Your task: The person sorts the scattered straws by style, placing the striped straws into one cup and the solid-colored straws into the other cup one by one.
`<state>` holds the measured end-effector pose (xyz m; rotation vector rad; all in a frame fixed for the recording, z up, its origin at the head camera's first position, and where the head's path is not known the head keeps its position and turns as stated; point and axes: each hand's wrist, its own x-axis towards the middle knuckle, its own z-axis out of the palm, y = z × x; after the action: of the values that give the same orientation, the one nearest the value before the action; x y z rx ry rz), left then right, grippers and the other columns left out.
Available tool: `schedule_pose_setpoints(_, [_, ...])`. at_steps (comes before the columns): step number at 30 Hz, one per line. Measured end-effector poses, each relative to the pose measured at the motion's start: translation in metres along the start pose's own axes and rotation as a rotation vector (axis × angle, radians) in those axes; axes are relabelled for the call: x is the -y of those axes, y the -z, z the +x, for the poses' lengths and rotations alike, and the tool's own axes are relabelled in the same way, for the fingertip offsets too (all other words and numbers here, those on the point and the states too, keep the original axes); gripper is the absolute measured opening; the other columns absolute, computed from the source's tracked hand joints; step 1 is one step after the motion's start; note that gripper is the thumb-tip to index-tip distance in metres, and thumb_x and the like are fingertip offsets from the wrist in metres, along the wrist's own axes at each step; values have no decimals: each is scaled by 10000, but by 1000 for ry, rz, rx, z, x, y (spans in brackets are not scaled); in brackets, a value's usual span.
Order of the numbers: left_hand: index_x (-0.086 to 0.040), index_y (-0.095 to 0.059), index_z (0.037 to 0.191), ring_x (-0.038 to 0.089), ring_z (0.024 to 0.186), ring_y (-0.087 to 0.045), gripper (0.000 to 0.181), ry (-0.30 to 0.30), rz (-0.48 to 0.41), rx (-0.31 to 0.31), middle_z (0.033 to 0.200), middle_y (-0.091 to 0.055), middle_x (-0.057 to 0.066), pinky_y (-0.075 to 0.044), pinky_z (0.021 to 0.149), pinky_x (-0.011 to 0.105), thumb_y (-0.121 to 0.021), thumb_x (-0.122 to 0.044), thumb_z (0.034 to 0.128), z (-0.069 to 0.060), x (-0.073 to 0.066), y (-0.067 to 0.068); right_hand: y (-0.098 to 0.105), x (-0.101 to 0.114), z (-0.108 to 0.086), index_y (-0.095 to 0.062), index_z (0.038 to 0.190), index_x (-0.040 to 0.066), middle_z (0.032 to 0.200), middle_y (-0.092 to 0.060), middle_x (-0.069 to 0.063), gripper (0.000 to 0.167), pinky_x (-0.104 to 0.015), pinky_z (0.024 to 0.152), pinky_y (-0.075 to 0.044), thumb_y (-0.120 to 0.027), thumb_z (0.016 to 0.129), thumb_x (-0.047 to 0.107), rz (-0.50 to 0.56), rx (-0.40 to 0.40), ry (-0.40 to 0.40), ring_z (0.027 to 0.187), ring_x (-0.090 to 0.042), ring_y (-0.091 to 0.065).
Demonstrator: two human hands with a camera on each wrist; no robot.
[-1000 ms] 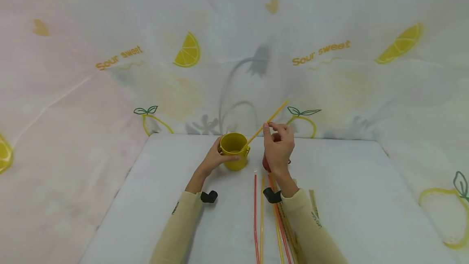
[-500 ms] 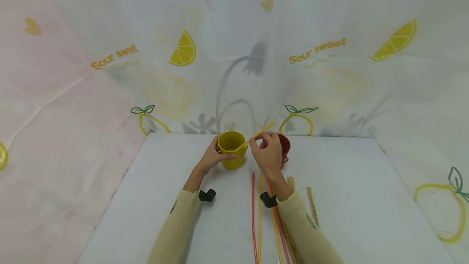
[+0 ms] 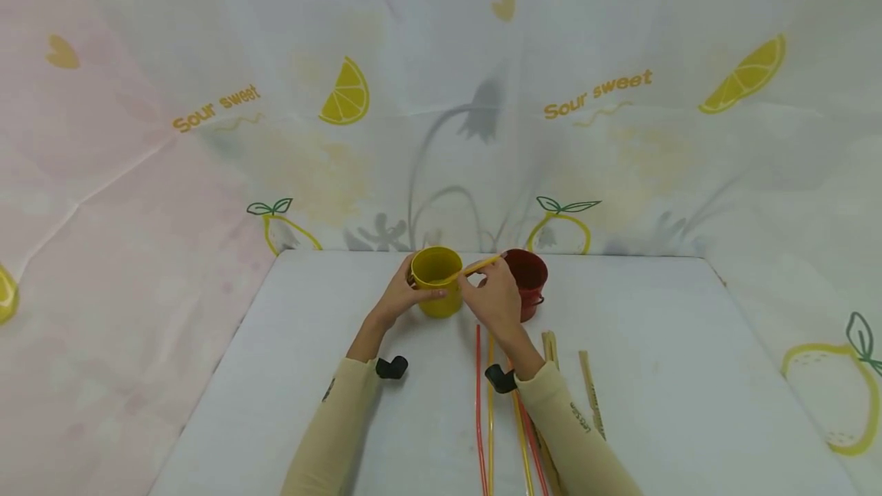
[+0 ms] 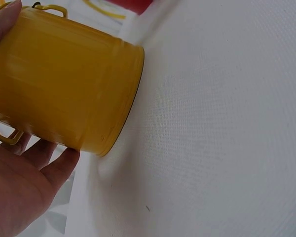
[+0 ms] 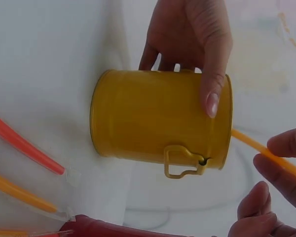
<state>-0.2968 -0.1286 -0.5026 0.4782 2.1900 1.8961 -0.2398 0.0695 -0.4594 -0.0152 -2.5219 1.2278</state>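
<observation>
Left grip [image 3: 400, 297] around yellow bucket [image 5: 148, 113], right grip [image 3: 494, 298] thumb-and-finger on orange straw [image 5: 249, 140]

1. On the table [image 3: 237, 404], the left bucket [image 3: 441, 305] stands just left of the right bucket [image 3: 532, 298].
2. The left hand [image 3: 403, 293] is at the left bucket's left side; the right hand [image 3: 494, 295] lies between the buckets (partly before the right one).
3. The held straw [image 3: 481, 265] reaches into the left bucket.
4. Loose straws [image 3: 478, 396] lie before both, strips [image 3: 591, 390] rightward.
</observation>
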Motion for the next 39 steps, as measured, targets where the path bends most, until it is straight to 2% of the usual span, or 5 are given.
schedule_pose_setpoints(5, [-84,-330,1487,294,1326,-413,838,30,9,14,1430,-445,114,-290,1123,494,-822,-131,811,-2,-1,-1,1,-2,-2,-759,905,162,958,-576,-44,170,-298,567,-461,-697,857,313,-11,18,-13,684,-150,-531])
schedule_pose_setpoints(19, [-63,-329,1491,315,1317,-423,845,6,1,15,1431,-449,142,-298,1115,501,-821,-106,805,1,-2,1,8,-4,-3,-738,895,165,994,-606,-45,188,-343,638,-489,-714,854,347,-49,31,-8,745,-176,-563])
schedule_pose_setpoints(25, [-66,-329,1487,322,1307,-431,846,0,-7,16,1421,-457,149,-305,1111,492,-823,-92,800,3,-2,1,23,-4,-6,-749,921,158,959,-630,-68,185,-368,638,-481,-693,858,323,-44,67,-7,768,-183,-549])
schedule_pose_setpoints(34, [-75,-326,1494,311,1317,-429,866,12,-2,17,1430,-456,137,-308,1110,488,-835,-128,796,4,-2,-1,46,-4,-11,-733,956,155,892,-601,-64,172,-328,589,-446,-695,876,302,-101,121,30,727,-162,-517])
schedule_pose_setpoints(39, [-79,-330,1493,305,1321,-425,868,18,1,-1,1430,-457,131,-299,1116,492,-839,-132,792,2,0,-1,54,-7,-15,-732,974,144,905,-606,-31,192,-336,638,-469,-700,877,306,-90,156,28,771,-160,-543])
